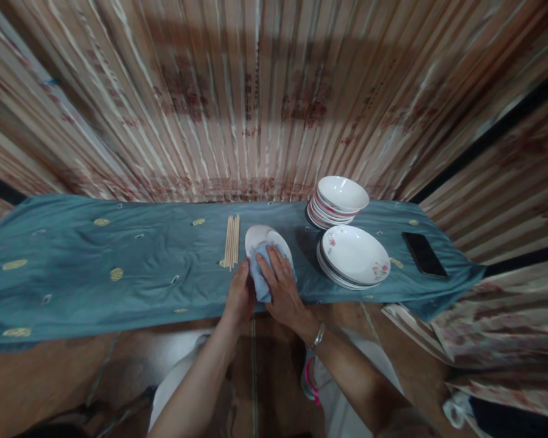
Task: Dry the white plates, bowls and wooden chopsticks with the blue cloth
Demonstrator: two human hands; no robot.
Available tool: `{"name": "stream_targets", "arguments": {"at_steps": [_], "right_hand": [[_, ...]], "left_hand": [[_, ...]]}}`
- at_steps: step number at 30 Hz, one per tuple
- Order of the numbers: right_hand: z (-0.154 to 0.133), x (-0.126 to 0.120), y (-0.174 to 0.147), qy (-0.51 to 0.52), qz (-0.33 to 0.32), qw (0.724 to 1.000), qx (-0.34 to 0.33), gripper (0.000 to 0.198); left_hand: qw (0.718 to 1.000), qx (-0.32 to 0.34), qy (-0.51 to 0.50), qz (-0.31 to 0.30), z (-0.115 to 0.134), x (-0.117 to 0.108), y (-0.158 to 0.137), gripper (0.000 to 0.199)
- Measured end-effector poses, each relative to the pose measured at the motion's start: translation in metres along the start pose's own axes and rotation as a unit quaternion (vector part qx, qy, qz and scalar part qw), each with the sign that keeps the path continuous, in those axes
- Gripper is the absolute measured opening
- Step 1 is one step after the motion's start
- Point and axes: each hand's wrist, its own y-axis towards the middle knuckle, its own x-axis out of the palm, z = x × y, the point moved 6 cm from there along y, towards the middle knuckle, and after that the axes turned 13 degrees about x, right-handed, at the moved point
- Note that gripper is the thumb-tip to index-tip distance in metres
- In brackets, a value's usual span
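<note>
Near the front edge of the cloth-covered table, a white bowl (pixel 256 235) is tilted between my two hands. My left hand (pixel 241 294) has its fingers closed on the bowl's near left side; part of its grip is hidden. A light blue cloth (pixel 261 281) lies bunched against the inside of the bowl. Over it, my right hand (pixel 281 286) presses the cloth down with its fingers bent around it. Several wooden chopsticks (pixel 232 241) lie side by side just left of the bowl.
To the right stand a stack of white bowls (pixel 342 193) and, nearer, a stack of flower-patterned plates (pixel 355 255). A black phone (pixel 424 254) lies at the right end. The green tablecloth (pixel 150 267) covers the table, with a patterned curtain (pixel 237 109) hanging behind.
</note>
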Motion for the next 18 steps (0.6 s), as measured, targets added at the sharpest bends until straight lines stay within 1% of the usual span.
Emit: {"name": "stream_targets", "arguments": {"at_steps": [4,8,13,15,18], "right_hand": [[-0.002,-0.008,0.007,0.007,0.021,1.000,0.000,0.067],[-0.004,-0.010,0.011,0.008,0.032,0.999,-0.003,0.065],[-0.004,-0.002,0.005,-0.004,-0.001,1.000,-0.027,0.072],[-0.003,0.002,0.000,-0.009,-0.012,0.999,-0.042,0.074],[0.000,0.004,-0.007,-0.013,-0.015,0.998,-0.057,0.072]], "left_hand": [[0.999,-0.001,0.026,-0.026,-0.004,0.001,-0.002,0.033],[0.999,-0.021,0.003,-0.031,-0.006,0.003,-0.002,0.037],[0.998,-0.045,-0.030,-0.022,-0.001,0.004,0.001,0.039],[0.998,-0.056,-0.026,-0.014,0.000,0.002,0.001,0.040],[0.998,-0.065,-0.013,-0.015,0.000,0.000,0.002,0.042]]}}
